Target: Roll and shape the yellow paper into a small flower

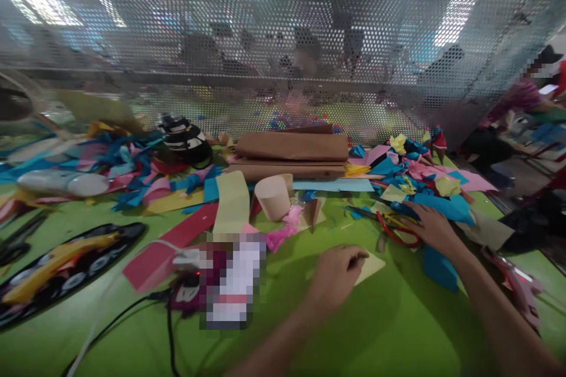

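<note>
On the table point(389, 330), the left hand point(333, 274) rests on a sheet of paper point(371, 265) near the middle. To its right, the right hand point(431, 227) lies over a pair of scissors point(395, 230), at the front edge of a heap of paper scraps point(420, 179). Behind the left hand stands a paper cone point(274, 195), with folded paper sheets point(292, 147) further back, against the mesh screen point(283, 53). At the far left lies what may be a tray point(62, 268), and cables point(132, 306) run in front of it.
</note>
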`<action>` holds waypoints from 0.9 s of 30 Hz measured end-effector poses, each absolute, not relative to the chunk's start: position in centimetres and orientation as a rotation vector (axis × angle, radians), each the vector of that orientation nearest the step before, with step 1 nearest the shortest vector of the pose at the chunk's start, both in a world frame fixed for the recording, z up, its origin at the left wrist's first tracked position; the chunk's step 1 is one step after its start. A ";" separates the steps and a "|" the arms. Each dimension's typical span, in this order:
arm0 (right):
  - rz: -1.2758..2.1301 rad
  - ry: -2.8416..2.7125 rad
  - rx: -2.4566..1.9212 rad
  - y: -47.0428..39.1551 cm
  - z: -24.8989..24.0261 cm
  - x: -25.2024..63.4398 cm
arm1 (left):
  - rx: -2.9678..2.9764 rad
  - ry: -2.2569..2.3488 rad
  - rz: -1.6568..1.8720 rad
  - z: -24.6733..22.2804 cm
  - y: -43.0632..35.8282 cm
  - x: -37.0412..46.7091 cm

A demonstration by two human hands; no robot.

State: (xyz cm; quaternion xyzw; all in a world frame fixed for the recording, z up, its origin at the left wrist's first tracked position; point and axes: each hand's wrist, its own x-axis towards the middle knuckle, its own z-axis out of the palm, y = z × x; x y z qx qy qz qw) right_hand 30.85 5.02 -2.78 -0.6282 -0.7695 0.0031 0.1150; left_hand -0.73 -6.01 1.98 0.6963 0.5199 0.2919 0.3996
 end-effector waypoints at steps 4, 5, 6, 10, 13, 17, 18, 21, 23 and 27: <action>0.063 -2.290 -1.783 4.4 -2.0 30.3 | 1.865 1.420 0.509 2.2 -5.9 -0.7; 0.096 -2.311 -1.761 4.1 -1.7 30.0 | 1.890 1.442 0.439 2.3 -5.9 -0.7; 0.125 -2.327 -1.738 3.8 -1.5 29.6 | 1.916 1.453 0.367 2.4 -5.9 -0.7; 0.185 -2.314 -1.708 2.5 -0.4 27.5 | 1.985 1.442 0.137 2.8 -6.1 -0.6; 0.255 -2.357 -1.609 1.7 0.0 25.9 | 2.012 1.436 0.061 3.0 -6.1 -0.5; 0.341 -2.335 -1.502 1.5 0.6 25.7 | 2.026 1.402 0.066 3.0 -6.0 -0.6; 0.350 -2.300 -1.495 1.6 0.8 26.2 | 2.026 1.389 0.092 3.0 -6.0 -0.7; 0.272 -2.135 -1.589 2.0 1.4 28.8 | 2.041 1.352 0.141 3.2 -5.9 -0.9; 0.195 -2.024 -1.720 2.3 1.7 30.7 | 2.058 1.339 0.137 3.3 -5.8 -1.1; 0.245 -2.068 -1.880 2.5 1.6 32.6 | 2.082 1.328 0.137 3.1 -5.6 -1.5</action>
